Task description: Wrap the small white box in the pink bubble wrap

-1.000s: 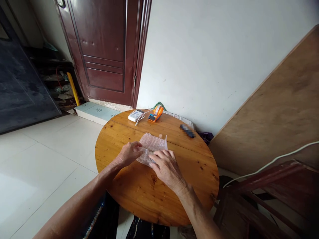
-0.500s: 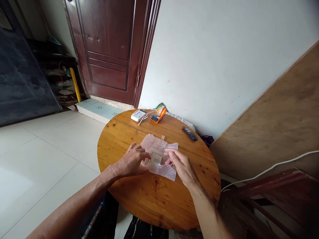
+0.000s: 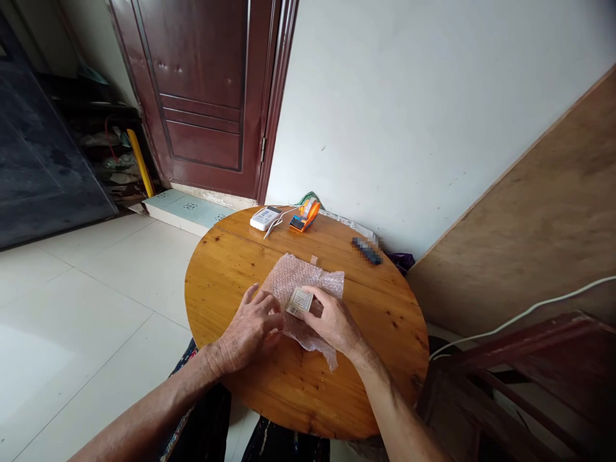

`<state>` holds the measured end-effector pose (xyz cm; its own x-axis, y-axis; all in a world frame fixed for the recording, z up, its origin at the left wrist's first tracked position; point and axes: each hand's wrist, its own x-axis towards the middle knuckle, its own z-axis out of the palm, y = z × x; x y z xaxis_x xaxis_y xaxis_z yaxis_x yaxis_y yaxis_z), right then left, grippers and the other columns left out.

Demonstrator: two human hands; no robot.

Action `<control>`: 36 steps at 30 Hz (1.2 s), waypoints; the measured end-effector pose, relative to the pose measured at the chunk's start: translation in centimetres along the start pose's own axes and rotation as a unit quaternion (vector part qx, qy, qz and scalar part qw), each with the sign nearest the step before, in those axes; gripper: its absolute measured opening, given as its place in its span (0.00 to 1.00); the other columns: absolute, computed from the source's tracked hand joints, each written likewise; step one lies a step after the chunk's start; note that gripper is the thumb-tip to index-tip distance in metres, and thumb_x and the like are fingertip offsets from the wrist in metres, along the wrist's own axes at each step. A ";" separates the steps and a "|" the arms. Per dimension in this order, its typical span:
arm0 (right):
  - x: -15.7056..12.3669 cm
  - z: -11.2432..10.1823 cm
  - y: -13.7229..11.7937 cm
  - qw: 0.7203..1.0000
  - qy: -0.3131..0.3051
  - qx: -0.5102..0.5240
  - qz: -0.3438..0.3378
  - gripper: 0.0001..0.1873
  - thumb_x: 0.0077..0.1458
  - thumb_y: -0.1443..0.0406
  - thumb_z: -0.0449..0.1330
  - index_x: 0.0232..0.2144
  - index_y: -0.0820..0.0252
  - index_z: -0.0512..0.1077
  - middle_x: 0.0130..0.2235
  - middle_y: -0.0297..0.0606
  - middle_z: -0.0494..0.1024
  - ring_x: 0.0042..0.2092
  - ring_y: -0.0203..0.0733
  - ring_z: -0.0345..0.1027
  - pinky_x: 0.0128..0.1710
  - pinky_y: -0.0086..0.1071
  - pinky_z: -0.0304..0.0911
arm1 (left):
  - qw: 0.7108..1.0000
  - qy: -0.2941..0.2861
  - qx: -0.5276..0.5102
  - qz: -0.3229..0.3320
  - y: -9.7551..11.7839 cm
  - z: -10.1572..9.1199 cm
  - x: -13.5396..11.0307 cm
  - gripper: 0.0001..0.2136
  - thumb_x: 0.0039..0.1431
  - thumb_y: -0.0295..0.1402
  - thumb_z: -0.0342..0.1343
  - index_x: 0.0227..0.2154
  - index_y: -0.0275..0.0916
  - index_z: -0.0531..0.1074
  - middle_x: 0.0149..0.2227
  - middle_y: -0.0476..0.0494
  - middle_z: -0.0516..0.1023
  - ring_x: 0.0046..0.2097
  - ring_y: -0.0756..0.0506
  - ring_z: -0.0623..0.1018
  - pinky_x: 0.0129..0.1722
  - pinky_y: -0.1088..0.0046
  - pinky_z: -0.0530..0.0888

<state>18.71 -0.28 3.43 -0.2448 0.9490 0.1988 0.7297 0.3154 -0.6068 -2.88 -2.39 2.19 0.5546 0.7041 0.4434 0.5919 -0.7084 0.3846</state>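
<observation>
A small cream-coloured box (image 3: pixel 300 301) with dark print on its top is tilted up over a sheet of bubble wrap (image 3: pixel 320 276). My right hand (image 3: pixel 333 319) grips the box from its right side, thumb in front and fingers behind. To the left, my left hand (image 3: pixel 256 323) has its fingers apart and bent above the left edge of the wrap. Nothing shows in that hand, though its thumb side is partly hidden. The wrap lies spread out on the round wooden table (image 3: pixel 308 391), its near flap hanging loose toward me.
Along the back of the table are a white device with a cable (image 3: pixel 264 219), an orange tape dispenser (image 3: pixel 305 217) and a blurred dark object (image 3: pixel 366 251). A small brown piece (image 3: pixel 314 260) lies beyond the wrap. The white wall (image 3: pixel 385 128) rises behind.
My right hand has closed on the box and lifted it off the wrap, tilting it. The near flap of wrap has come away from the box. My left hand has drawn slightly toward me.
</observation>
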 end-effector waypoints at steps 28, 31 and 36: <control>-0.6 -1.0 2.3 0.952 0.035 0.264 0.149 0.11 0.47 0.57 0.62 0.24 0.57 0.68 0.24 0.28 0.68 0.28 0.35 0.59 0.30 0.29 0.54 | 0.937 -0.008 -0.273 -0.217 -1.6 2.9 7.7 0.03 0.48 0.25 0.54 0.26 0.35 0.73 0.24 0.53 0.71 0.29 0.52 0.69 0.30 0.79 0.64; -1.1 -0.6 2.2 0.950 0.028 0.266 0.159 0.10 0.46 0.58 0.62 0.23 0.58 0.68 0.23 0.27 0.66 0.27 0.34 0.57 0.28 0.29 0.52 | 0.932 -0.021 -0.290 -0.216 -1.2 2.6 6.9 0.03 0.47 0.25 0.54 0.25 0.35 0.72 0.23 0.54 0.70 0.28 0.52 0.68 0.30 0.79 0.64; -1.6 -0.4 2.1 0.958 0.016 0.242 0.153 0.05 0.47 0.62 0.59 0.26 0.57 0.68 0.24 0.29 0.69 0.27 0.36 0.62 0.28 0.30 0.57 | 0.926 -0.034 -0.299 -0.229 -1.0 2.3 6.2 0.02 0.47 0.27 0.55 0.24 0.35 0.72 0.23 0.54 0.69 0.28 0.52 0.67 0.29 0.78 0.63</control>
<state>20.83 -1.10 2.17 -0.0424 0.9987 -0.0265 0.3812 -0.0084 -0.9245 1.29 2.81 2.73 0.3732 0.9245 0.0775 0.3563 -0.2200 0.9081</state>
